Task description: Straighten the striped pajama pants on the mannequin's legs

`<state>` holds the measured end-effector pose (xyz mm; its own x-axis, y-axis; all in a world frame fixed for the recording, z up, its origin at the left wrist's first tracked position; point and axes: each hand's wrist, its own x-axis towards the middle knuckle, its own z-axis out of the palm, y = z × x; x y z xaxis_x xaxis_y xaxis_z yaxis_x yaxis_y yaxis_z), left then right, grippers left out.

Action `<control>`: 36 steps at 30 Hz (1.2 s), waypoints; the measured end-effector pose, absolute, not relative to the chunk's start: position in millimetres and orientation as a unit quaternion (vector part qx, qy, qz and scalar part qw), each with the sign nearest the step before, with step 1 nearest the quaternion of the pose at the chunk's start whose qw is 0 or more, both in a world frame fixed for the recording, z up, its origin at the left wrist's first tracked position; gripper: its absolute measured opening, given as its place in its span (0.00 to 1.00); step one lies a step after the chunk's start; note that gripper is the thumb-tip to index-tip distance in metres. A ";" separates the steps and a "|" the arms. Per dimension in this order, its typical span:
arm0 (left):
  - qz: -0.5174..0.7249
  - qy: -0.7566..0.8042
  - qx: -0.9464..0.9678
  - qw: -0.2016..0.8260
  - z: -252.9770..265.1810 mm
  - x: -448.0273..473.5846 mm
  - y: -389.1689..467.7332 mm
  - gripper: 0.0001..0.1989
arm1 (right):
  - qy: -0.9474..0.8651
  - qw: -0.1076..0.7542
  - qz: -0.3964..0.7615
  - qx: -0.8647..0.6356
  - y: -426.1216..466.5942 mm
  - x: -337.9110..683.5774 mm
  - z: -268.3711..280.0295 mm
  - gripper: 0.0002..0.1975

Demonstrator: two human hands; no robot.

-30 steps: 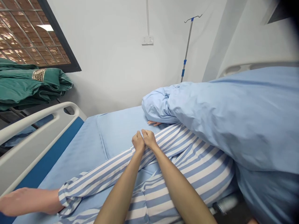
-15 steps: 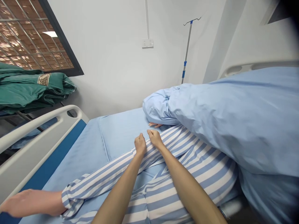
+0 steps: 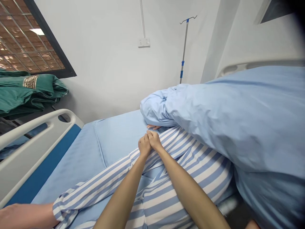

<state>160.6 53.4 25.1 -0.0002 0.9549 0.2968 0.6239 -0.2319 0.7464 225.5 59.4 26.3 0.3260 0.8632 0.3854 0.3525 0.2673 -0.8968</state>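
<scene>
My left hand (image 3: 144,144) and my right hand (image 3: 154,139) are side by side and touching, over the far leg of a pair of blue-and-white striped trousers (image 3: 95,181). Both hands are closed, with the fingers curled in. Whatever lies inside them is hidden. The trousers are on a figure lying on the bed; its bare lower leg and foot (image 3: 26,216) stick out at lower left. Just beyond my right hand, the figure's fingers (image 3: 153,127) show from under a bunched light-blue quilt (image 3: 214,117), which covers the upper body.
The bed has a light-blue sheet (image 3: 119,136) and a cream-and-blue end board (image 3: 38,152) at left. Green folded cloth (image 3: 30,93) lies beyond it, below a barred window (image 3: 28,41). An IV pole (image 3: 184,47) stands by the wall, right of a socket (image 3: 144,42).
My two hands, slightly apart before, have come together and now touch. The whole view has shifted, so the room appears farther left. The quilt and trousers look much the same.
</scene>
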 end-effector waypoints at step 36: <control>0.424 0.604 0.640 0.213 20.8 187.5 66.1 0.24 | -0.611 0.512 0.152 -0.584 67.9 275.6 49.9 0.18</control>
